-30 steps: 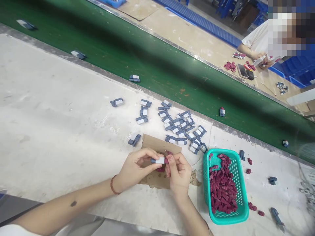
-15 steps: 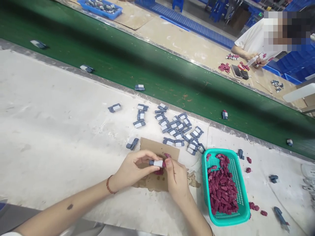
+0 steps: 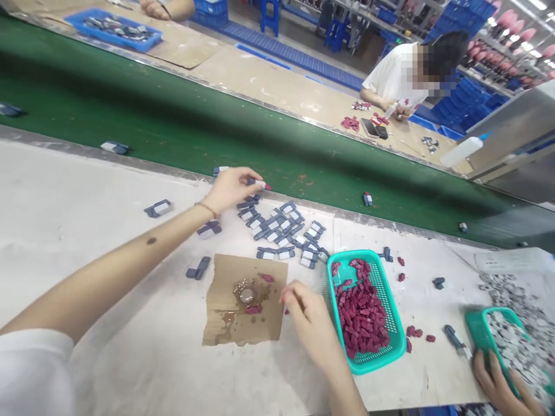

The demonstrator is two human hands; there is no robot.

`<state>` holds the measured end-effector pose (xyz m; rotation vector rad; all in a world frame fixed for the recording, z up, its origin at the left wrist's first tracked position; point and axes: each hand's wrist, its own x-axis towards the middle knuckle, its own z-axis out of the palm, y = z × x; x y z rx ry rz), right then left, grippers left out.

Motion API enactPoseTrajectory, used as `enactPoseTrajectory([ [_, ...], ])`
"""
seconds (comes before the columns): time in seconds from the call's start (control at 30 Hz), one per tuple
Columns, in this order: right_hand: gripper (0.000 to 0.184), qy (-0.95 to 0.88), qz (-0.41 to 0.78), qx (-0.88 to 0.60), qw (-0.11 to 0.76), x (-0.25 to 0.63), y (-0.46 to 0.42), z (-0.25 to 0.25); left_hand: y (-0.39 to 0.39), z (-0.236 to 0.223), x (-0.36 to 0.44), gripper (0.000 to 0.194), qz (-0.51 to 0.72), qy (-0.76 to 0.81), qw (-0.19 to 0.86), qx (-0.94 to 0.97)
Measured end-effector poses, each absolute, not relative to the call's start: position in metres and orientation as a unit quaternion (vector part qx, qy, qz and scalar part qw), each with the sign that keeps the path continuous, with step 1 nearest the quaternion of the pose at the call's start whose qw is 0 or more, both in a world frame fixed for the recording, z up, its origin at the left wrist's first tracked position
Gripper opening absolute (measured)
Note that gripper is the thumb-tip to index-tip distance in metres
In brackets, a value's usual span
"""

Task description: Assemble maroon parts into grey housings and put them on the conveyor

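My left hand (image 3: 232, 189) is stretched out over the near edge of the green belt, pinching a small blue-grey and white plastic part (image 3: 256, 183) with a maroon tip. Fingers curled together, my right hand (image 3: 309, 318) hovers by the right edge of a cardboard sheet (image 3: 225, 268); whatever its fingertips hold is hidden, though a maroon bit shows just below them. On the cardboard are a wet puddle (image 3: 247, 296) and two maroon pieces (image 3: 252, 309). Several blue-grey and white parts (image 3: 275, 224) lie in a cluster beyond it.
A green basket (image 3: 375, 366) of maroon pieces stands right of my right hand. The green belt (image 3: 303, 167) carries scattered parts. At lower right, another person's hand (image 3: 494, 375) touches a second green basket (image 3: 474, 320). Across the belt, a co-worker (image 3: 390, 75) sits near a blue tray (image 3: 151, 41).
My left hand has carried the blue-grey part from above the cardboard up to the belt edge. My right hand has come apart from it. The view has shifted right; another person's hand appears.
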<state>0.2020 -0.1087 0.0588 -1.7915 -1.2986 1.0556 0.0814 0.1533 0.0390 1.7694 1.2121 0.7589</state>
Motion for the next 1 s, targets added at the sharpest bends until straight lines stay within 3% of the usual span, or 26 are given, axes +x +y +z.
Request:
enactPoseTrajectory([
  [0.1,0.025,-0.523,0.354,-0.719,0.288,0.232,-0.134,0.070,0.200,0.029,0.087,0.009,0.279,0.517,0.346,0.732],
  [0.17,0.020,-0.508,0.227,-0.780,0.287,0.260,-0.148,0.070,0.212,0.027,0.081,0.010,0.268,0.501,0.310,0.762],
  [0.27,0.016,-0.545,0.087,-0.805,0.217,0.299,-0.157,0.059,0.208,0.028,0.065,0.019,0.260,0.474,0.285,0.792],
  [0.43,0.020,-0.600,0.104,-0.783,0.126,0.319,-0.147,0.038,0.189,0.034,0.046,0.024,0.228,0.471,0.310,0.794],
  [0.53,0.012,-0.587,0.124,-0.784,0.157,0.317,-0.142,0.037,0.190,0.035,0.046,0.017,0.221,0.466,0.339,0.787],
  [0.73,0.014,-0.493,0.217,-0.773,0.335,0.303,-0.146,0.054,0.188,0.036,0.054,0.017,0.298,0.516,0.400,0.696],
  [0.87,0.014,-0.486,0.225,-0.746,0.395,0.272,-0.138,0.064,0.147,0.037,0.053,0.022,0.351,0.500,0.517,0.599],
  [1.0,0.016,-0.528,0.289,-0.691,0.401,0.230,-0.123,0.066,0.084,0.039,0.041,0.037,0.315,0.452,0.658,0.514],
])
